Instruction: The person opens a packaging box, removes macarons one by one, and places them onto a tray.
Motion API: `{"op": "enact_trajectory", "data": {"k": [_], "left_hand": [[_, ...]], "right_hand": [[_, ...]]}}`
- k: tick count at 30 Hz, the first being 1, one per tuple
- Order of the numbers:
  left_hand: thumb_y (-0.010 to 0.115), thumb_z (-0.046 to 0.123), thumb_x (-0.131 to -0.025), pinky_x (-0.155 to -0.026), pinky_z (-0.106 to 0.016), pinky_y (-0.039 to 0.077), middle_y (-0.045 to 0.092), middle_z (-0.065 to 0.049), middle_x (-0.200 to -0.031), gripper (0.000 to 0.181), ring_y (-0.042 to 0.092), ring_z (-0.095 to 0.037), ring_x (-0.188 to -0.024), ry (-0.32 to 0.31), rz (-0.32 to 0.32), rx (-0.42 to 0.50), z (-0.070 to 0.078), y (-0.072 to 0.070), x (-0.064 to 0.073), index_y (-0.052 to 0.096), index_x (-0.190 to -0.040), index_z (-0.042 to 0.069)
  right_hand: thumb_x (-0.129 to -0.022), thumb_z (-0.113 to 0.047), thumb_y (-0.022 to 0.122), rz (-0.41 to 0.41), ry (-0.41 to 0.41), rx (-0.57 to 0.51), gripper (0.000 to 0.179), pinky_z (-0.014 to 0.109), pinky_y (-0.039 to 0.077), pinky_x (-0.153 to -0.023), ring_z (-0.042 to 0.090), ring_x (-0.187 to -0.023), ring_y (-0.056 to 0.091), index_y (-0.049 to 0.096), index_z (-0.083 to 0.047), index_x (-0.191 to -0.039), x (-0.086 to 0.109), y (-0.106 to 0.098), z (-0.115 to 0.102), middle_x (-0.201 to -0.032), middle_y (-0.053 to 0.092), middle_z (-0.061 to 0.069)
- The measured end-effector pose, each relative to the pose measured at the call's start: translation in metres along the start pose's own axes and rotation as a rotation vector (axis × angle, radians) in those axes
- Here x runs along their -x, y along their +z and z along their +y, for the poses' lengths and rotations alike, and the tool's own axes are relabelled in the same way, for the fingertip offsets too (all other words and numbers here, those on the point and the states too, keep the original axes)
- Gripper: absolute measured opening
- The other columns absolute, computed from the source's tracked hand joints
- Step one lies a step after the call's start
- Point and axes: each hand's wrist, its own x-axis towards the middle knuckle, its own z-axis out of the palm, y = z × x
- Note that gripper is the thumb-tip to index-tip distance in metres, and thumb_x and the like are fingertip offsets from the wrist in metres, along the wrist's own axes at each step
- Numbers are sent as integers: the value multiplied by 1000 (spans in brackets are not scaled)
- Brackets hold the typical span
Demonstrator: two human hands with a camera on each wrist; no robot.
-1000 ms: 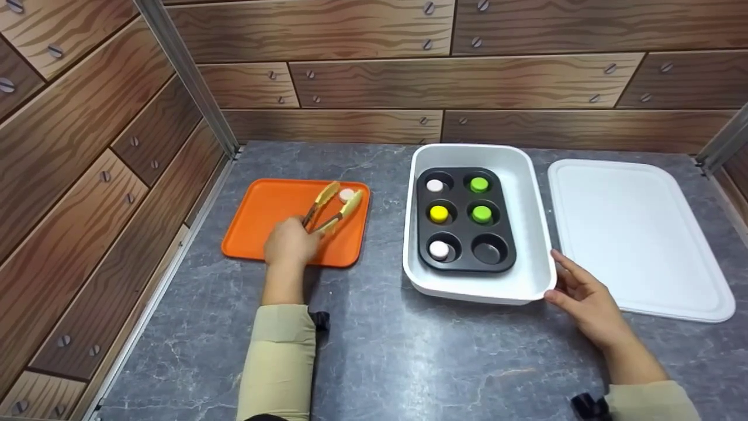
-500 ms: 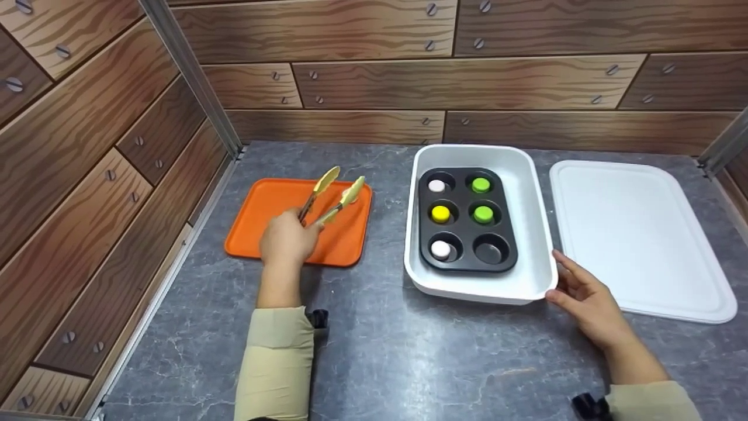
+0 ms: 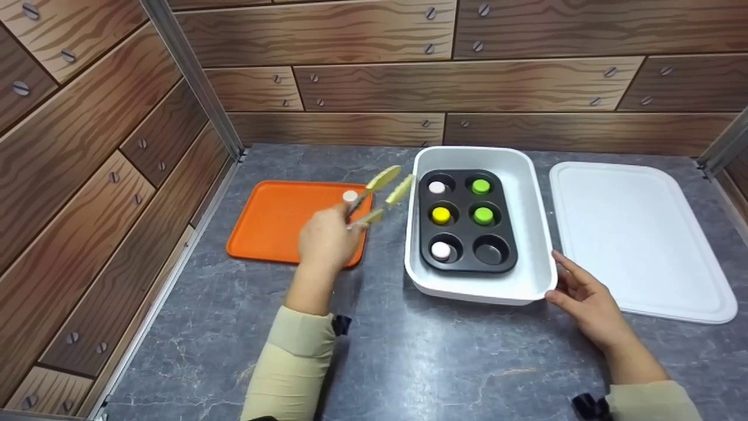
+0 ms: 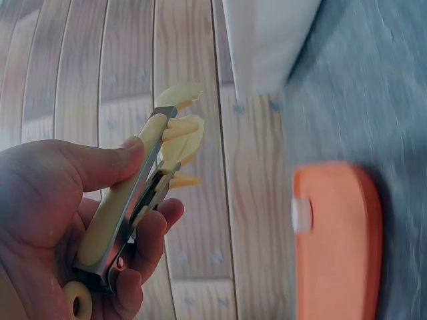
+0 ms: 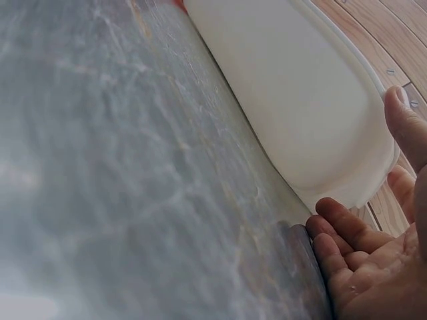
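My left hand (image 3: pixel 328 238) grips yellow-tipped metal tongs (image 4: pixel 133 183) over the right edge of the orange tray (image 3: pixel 274 222). The tong arms stand apart, and I see nothing between their tips. A small round white piece, like a macaron (image 3: pixel 350 196), lies on the tray beside them. With thumb and index finger, my right hand (image 3: pixel 590 304) touches the near right corner of a white rectangular tub (image 3: pixel 534 257). Inside the tub sits a dark muffin tin (image 3: pixel 461 266). White, yellow (image 3: pixel 440 215) and green (image 3: pixel 481 186) round pieces lie in its cups; the near right cup holds none.
A flat white lid (image 3: pixel 637 240) lies on the grey marbled table (image 3: pixel 374 362) to the right of the tub. Wood-patterned walls (image 3: pixel 374 88) close off the back and the left side. A strip of table separates tray and tub.
The tongs have lifted off the white piece, their tips spread, and moved right with my left hand toward the tub. The white piece stays on the tray. My right hand has not moved.
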Motion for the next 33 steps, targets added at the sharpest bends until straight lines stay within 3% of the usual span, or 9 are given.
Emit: {"op": "enact_trajectory", "data": {"k": [10,14,25,29,33], "left_hand": [[78,45,-94,-75,-53,56,78,-4,-106,35,74,-32,-93,159,-85,-67,49,19,6,78,-121,23],[77,47,-95,-73,-51,56,78,-3,-106,35,73,-30,-92,182,-117,-91,64,24,4,78,-119,23],[75,53,-94,-74,-48,56,75,-1,-101,34,71,-24,-91,193,-214,-155,85,39,-8,78,-110,23],[74,51,-96,-76,-45,56,74,-1,-103,35,69,-22,-90,198,-269,-159,91,47,-10,77,-114,21],[74,50,-97,-78,-46,58,75,-2,-107,35,71,-23,-93,212,-277,-187,96,52,-12,77,-115,21]], "right_hand": [[-89,26,65,16,-3,-31,75,21,56,-85,13,-110,70,44,3,-157,-1,1,1,-137,69,-4],[-89,25,65,19,0,-23,75,20,56,-84,12,-109,70,45,3,-157,-1,1,2,-135,69,-6],[-89,28,63,9,-14,-61,74,21,56,-85,15,-109,70,43,5,-157,-1,1,1,-136,70,0],[-89,27,64,14,-11,-55,74,22,56,-84,15,-108,70,44,4,-157,-1,2,1,-136,69,0],[-89,26,64,14,-4,-32,74,22,57,-83,15,-107,71,44,4,-157,-1,2,1,-135,70,0]]}}
